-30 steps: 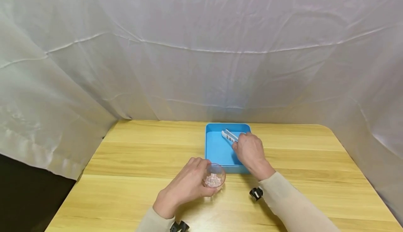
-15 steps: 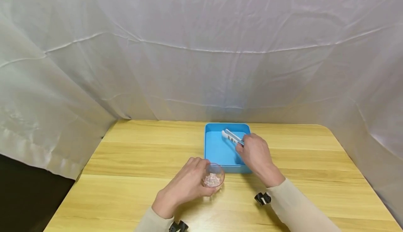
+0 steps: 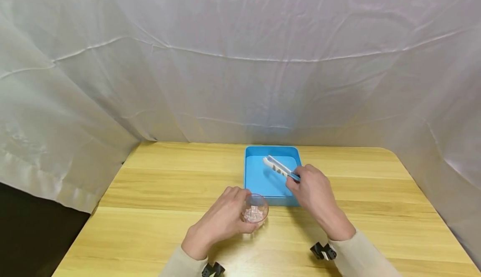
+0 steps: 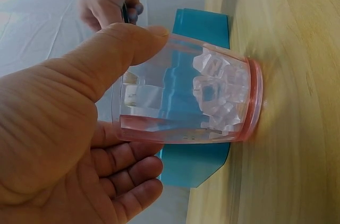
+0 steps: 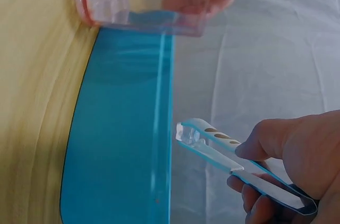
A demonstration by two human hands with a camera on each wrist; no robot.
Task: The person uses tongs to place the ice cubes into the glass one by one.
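Observation:
My left hand (image 3: 221, 222) grips a clear, pink-tinted cup (image 3: 255, 204), thumb on one side and fingers on the other. Several clear ice cubes (image 4: 223, 91) lie in the bottom of the cup, which stands upright on the table. In my right hand (image 3: 312, 191) is a pair of white and blue tongs (image 3: 278, 167), pinched between thumb and fingers above the blue tray (image 3: 255, 181). The right wrist view shows a clear ice cube (image 5: 188, 134) caught between the tong tips, higher than the tray's rim.
The tray sits just beyond the cup on a wooden table (image 3: 161, 185). A pale fabric curtain (image 3: 225, 80) hangs along the table's back and sides. A small black device (image 3: 323, 251) is strapped at each wrist.
My right hand has drawn back to the right and nearer to me, still holding the tongs, which now show more of their length. The left hand and cup have stayed in place.

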